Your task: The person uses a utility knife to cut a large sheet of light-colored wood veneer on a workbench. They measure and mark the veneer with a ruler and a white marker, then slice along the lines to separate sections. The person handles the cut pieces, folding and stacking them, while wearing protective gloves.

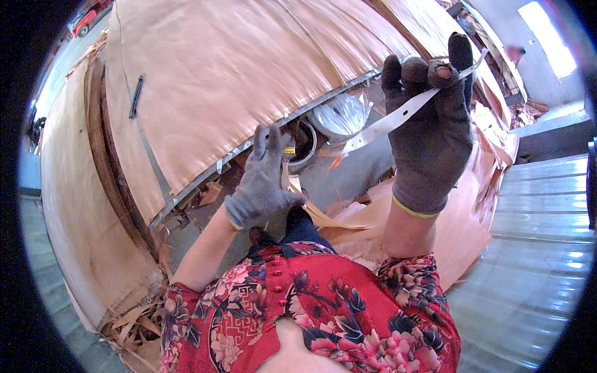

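My right hand [429,137], in a dark grey knit glove with a bare fingertip showing, is raised at the right and pinches a narrow whitish strip [392,121] with small holes. The strip's lower end hangs down to the left, above the floor. My left hand [264,180], in a lighter grey glove, is held with its fingers stretched out and thumb apart at the front edge of the table. Its fingertips reach the edge of a large thin wood veneer sheet [230,68]; whether they touch it I cannot tell. A slim dark tool [136,96] lies on the veneer at the left.
Under the table edge are a roll wrapped in clear plastic [342,115] and a round ring-shaped thing [305,143]. Another veneer stack [87,205] stands at the left. Veneer scraps [134,326] lie about. Corrugated metal sheeting [535,242] is at the right.
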A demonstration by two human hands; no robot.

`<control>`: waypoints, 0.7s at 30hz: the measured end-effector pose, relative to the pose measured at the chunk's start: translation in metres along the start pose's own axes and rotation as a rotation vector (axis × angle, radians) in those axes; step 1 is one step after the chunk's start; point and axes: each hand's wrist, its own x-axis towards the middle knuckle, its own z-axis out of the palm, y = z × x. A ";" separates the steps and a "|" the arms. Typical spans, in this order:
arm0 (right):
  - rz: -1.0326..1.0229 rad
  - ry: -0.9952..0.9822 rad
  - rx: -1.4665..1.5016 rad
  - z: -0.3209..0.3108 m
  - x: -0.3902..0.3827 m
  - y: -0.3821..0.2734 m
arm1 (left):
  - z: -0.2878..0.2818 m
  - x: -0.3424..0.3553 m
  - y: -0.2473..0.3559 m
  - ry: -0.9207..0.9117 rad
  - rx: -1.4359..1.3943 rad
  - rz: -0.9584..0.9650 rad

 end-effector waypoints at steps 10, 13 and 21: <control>0.023 -0.154 -0.080 0.007 0.009 0.003 | 0.025 0.021 0.016 -0.447 -0.873 -0.233; 0.026 -0.138 -0.056 -0.001 0.009 0.011 | 0.034 -0.004 0.004 -0.405 -0.844 -0.235; -0.062 -0.158 0.079 -0.024 0.040 -0.022 | 0.058 -0.076 -0.026 -0.632 -0.608 -0.465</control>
